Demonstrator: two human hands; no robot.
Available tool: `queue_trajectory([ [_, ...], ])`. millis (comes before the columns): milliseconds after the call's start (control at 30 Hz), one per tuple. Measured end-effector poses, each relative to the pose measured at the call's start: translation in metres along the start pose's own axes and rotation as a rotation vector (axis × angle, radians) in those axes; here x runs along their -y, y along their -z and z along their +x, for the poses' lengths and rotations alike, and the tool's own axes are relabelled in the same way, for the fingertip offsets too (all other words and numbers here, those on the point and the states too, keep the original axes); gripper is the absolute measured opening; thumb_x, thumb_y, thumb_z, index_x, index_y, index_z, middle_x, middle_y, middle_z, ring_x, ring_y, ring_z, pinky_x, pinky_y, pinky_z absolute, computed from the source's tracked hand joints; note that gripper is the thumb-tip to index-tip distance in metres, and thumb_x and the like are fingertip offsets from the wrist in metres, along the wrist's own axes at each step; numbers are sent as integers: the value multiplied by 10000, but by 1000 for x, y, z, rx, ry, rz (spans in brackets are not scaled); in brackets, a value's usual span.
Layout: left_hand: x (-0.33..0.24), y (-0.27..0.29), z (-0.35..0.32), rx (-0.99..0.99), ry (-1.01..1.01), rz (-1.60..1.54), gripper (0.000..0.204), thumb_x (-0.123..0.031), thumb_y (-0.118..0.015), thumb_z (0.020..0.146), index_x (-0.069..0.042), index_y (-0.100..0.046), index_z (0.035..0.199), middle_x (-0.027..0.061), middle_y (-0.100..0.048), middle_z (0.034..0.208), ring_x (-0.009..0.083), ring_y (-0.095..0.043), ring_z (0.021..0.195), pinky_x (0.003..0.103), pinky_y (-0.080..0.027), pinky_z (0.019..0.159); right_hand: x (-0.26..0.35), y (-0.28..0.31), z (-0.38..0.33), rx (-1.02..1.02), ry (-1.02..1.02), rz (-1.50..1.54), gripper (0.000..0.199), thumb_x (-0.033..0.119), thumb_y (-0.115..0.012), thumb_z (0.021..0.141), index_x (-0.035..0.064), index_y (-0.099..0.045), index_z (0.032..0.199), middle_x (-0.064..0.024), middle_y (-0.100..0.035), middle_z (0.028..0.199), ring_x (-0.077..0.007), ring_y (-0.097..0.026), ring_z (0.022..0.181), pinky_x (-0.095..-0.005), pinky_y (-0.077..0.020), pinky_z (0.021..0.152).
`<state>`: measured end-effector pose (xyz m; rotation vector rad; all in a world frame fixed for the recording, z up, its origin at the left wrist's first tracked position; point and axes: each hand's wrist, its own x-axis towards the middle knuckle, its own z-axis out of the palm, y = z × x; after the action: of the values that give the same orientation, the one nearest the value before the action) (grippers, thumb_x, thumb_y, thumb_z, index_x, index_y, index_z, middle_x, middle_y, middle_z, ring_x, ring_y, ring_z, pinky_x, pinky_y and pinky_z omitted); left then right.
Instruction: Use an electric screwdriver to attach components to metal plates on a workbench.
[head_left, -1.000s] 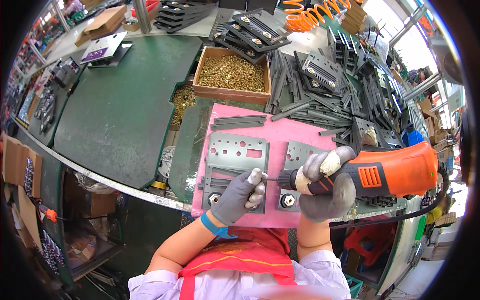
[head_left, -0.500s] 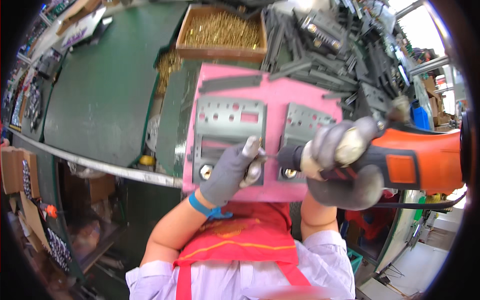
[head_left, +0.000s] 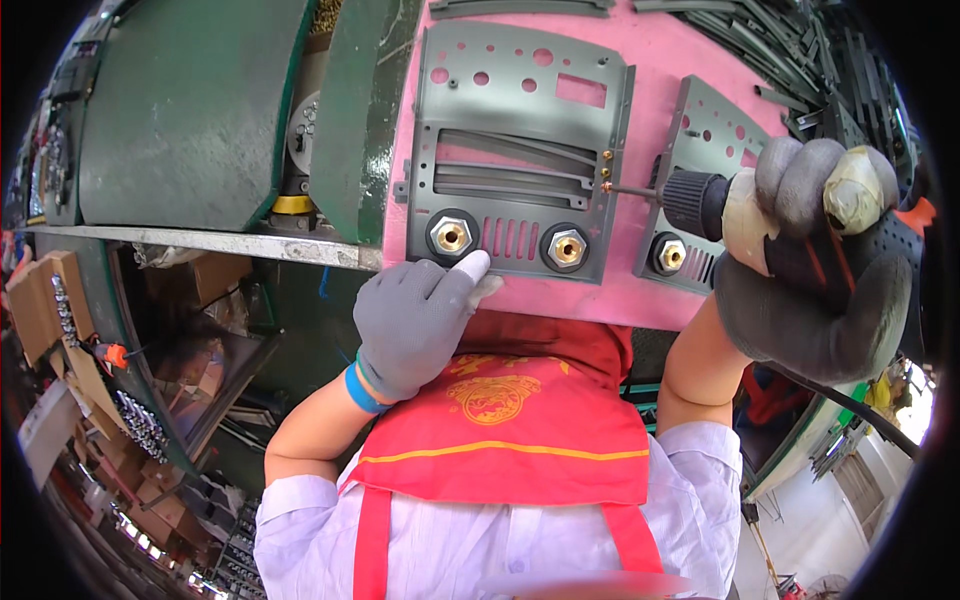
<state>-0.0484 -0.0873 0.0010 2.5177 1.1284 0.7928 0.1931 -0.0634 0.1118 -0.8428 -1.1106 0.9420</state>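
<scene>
A grey metal panel (head_left: 520,100) with round holes, slots and two brass hex fittings lies on a pink sheet. My gloved left hand (head_left: 415,315) is closed at its near edge, fingertips on the panel beside the left brass fitting (head_left: 453,236). My gloved right hand (head_left: 820,235) is wrapped round a black and orange power screwdriver (head_left: 697,205), partly hidden by the glove. The screwdriver's thin bit points left and meets one of the small brass screws (head_left: 606,186) along the panel's right side. Two more screws sit just beyond it.
A second grey panel (head_left: 705,160) with a brass fitting lies to the right on the pink sheet (head_left: 640,130). Loose grey metal strips (head_left: 760,50) are heaped at the far right. A green board (head_left: 190,110) covers the left of the bench, above a pale metal edge (head_left: 230,246).
My view has moved closer to the panel. The left hand's fingers have left the bit's tip for the panel's near edge. The screwdriver's bit now meets a brass screw on the panel's side.
</scene>
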Motion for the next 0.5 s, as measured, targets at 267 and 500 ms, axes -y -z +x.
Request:
queue_trajectory([
  [267,-2,-2,-11,-37,32,-10,353,-160,-810,684,-81,-675,1001,14,-491,616,175,-506,518,297,-373,437,-14,-8,1,-72,-63,-132,323,320,-496,855,2,-484,912,-62,-389,665,-138,-315,592,-272,-268,542],
  [500,0,-1,-9,-23,26,-12,357,-145,-813,683,-78,-671,1003,6,-476,599,173,-488,498,290,-359,430,-21,-11,4,-131,-99,-252,307,290,-474,861,-15,-482,891,-71,-383,655,-147,-325,580,-282,-274,547],
])
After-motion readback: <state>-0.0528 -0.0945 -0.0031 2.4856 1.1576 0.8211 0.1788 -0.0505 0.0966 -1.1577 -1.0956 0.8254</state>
